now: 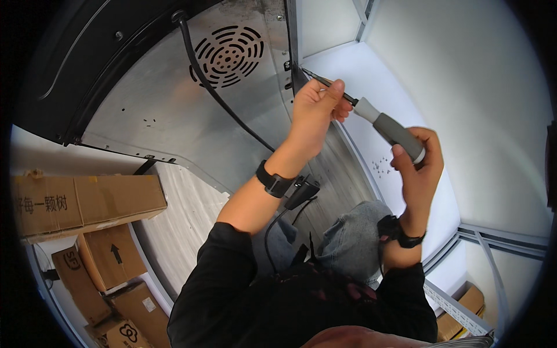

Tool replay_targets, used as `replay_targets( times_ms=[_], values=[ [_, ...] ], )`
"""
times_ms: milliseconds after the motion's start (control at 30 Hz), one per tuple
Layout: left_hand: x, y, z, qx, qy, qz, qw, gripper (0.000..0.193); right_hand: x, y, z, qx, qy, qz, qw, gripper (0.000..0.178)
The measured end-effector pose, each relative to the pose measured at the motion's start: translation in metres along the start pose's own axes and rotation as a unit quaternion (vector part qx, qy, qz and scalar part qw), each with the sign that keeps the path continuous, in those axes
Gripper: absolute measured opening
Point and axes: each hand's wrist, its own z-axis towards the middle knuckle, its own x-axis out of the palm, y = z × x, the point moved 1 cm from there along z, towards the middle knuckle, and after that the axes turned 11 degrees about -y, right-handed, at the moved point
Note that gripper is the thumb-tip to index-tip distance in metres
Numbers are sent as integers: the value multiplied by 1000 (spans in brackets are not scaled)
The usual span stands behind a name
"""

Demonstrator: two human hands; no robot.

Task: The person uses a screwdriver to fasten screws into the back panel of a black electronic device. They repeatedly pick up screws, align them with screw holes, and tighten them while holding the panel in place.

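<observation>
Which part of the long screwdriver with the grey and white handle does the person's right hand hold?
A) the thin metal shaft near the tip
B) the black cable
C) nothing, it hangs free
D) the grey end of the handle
D: the right hand wraps the grey end of the long screwdriver with the grey and white handle, while the left hand pinches the thin shaft near the grey metal panel.

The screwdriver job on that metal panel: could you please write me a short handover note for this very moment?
Left hand: fingers pinch the screwdriver shaft near its tip, steadying it.
Right hand: wrapped around the grey handle.
The tip meets the edge of the metal panel, right of the round vent grille; the screw itself cannot be made out.
A black cable runs down the panel.
Done or left: cannot tell how far the screw is turned.
</observation>
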Motion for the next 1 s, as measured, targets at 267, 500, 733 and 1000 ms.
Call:
replay_targets(
  times_ms=[267,500,733,1000],
  values=[
    [30,74,11,-56,43,60,996,21,-55,-45,43,95,174,-87,976,32],
    [30,178,27,-111,127,187,968,19,-95,-183,7,201,99,-49,973,18],
    [-5,310,40,4,189,477,858,19,-135,-285,-57,326,-48,70,942,15],
    [-12,393,41,130,232,575,774,17,-155,-327,-97,385,-80,59,918,17]
  ],
)
